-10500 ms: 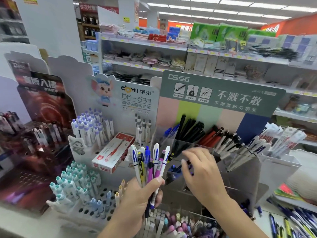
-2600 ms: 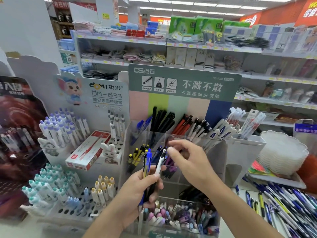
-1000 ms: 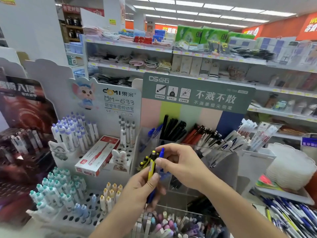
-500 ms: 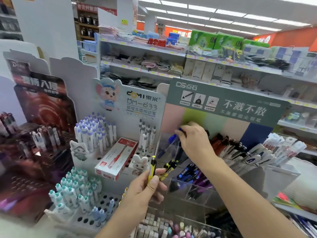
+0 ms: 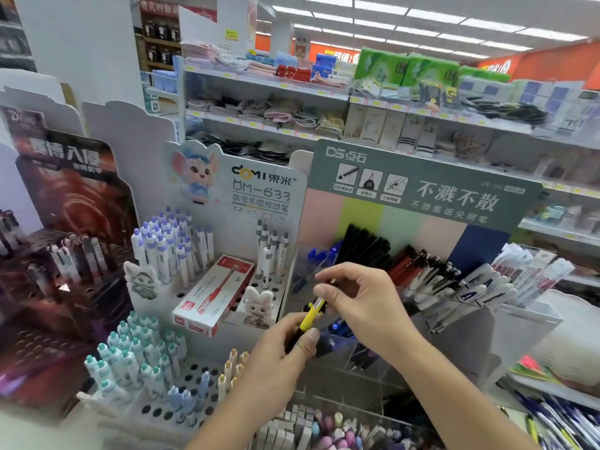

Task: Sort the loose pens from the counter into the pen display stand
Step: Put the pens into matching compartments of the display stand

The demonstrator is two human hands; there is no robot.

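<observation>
Head view: left hand (image 5: pixel 279 358) grips yellow pen (image 5: pixel 310 318) by its lower barrel, long axis tilted up-right toward right hand (image 5: pixel 360 302), which pinches its top end, just before the clear pen display stand (image 5: pixel 454 319).

Left grip (image 5: pixel 285 349) curled, thumb pressed forward, right grip (image 5: pixel 360 297) just above, fingers bent in a pinch

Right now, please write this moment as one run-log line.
left hand: grips yellow-and-black plastic pen | right hand: pinches its top | clear acrylic pen stand: behind
</observation>
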